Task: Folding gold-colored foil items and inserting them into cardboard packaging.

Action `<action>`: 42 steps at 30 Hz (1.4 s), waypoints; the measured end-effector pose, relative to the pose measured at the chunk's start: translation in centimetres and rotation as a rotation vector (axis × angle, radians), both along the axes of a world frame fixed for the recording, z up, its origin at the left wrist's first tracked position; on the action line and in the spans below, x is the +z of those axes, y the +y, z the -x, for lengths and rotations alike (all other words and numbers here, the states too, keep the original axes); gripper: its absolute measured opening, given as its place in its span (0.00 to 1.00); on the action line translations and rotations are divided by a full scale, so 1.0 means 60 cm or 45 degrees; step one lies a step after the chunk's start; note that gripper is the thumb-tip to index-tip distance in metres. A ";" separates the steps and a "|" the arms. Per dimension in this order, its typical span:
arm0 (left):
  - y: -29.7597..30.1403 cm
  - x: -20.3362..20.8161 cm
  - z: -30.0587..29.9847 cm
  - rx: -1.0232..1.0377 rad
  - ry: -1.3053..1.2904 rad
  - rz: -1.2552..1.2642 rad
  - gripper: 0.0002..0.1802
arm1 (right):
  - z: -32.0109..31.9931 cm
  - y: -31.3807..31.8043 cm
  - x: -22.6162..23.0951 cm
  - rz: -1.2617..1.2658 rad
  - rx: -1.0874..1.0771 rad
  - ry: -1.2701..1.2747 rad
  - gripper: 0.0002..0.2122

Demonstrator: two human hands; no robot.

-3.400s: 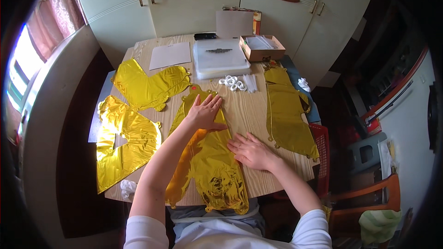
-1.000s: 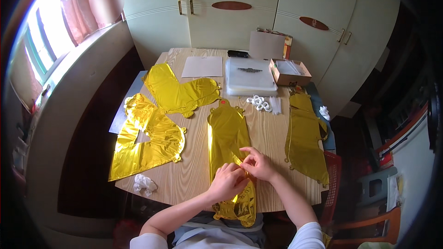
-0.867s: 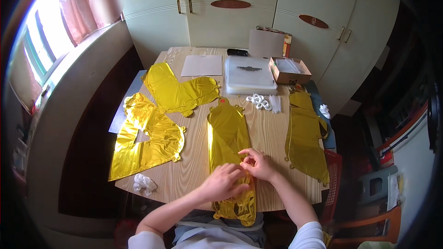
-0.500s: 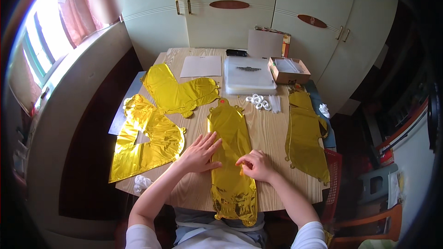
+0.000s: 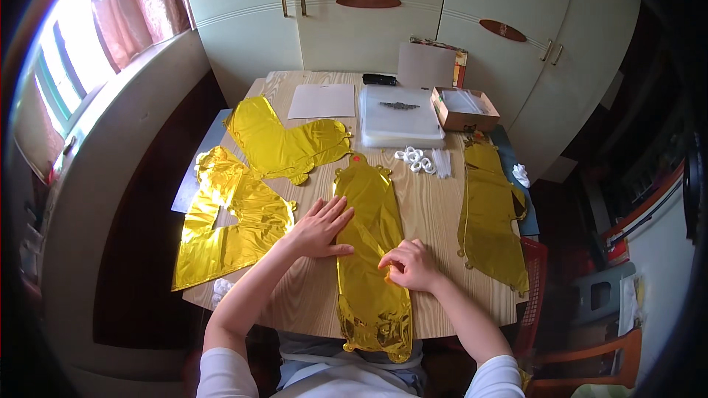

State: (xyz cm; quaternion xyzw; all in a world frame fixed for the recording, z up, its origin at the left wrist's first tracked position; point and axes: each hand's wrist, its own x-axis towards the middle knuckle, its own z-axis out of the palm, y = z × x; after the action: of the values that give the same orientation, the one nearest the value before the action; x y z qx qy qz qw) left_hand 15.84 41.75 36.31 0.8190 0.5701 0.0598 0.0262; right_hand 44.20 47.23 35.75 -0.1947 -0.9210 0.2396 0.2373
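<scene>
A long gold foil balloon (image 5: 371, 243) lies flat down the middle of the wooden table (image 5: 431, 214), its lower end hanging over the near edge. My left hand (image 5: 321, 227) rests flat on its left edge, fingers spread. At the balloon's right edge my right hand (image 5: 410, 265) has its fingers curled and pinching the foil. Three more gold foil balloons lie flat around it: one at the far left (image 5: 287, 144), one at the near left (image 5: 225, 217), one at the right (image 5: 490, 210).
At the table's far end sit a white sheet (image 5: 322, 101), a stack of clear plastic bags (image 5: 400, 114), an open cardboard box (image 5: 463, 107), a black phone (image 5: 379, 79) and small white rings (image 5: 414, 159). White cupboards stand behind. A red crate (image 5: 532, 280) and orange chair (image 5: 590, 368) are at right.
My left hand moved from the balloon's lower part up and left, spreading flat on the foil. My right hand stayed pinching the right edge.
</scene>
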 end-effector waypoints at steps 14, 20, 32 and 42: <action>0.043 -0.001 0.037 0.165 0.076 0.110 0.73 | 0.001 -0.002 0.006 -0.008 0.027 -0.050 0.06; 0.051 0.010 0.038 0.182 0.092 0.162 0.76 | 0.004 -0.003 0.007 -0.046 0.017 0.003 0.10; 0.046 0.020 0.034 0.209 0.094 0.211 0.76 | 0.050 -0.035 0.054 -0.564 0.299 -0.220 0.17; 0.047 0.014 0.036 0.213 0.094 0.192 0.75 | 0.069 -0.072 0.035 -0.442 0.443 -0.391 0.20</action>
State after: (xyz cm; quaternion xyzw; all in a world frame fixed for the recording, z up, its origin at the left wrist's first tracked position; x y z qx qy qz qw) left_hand 13.68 44.58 37.18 0.7659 0.6399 -0.0116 0.0615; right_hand 40.04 42.91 37.85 -0.0241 -0.9930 0.0834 0.0803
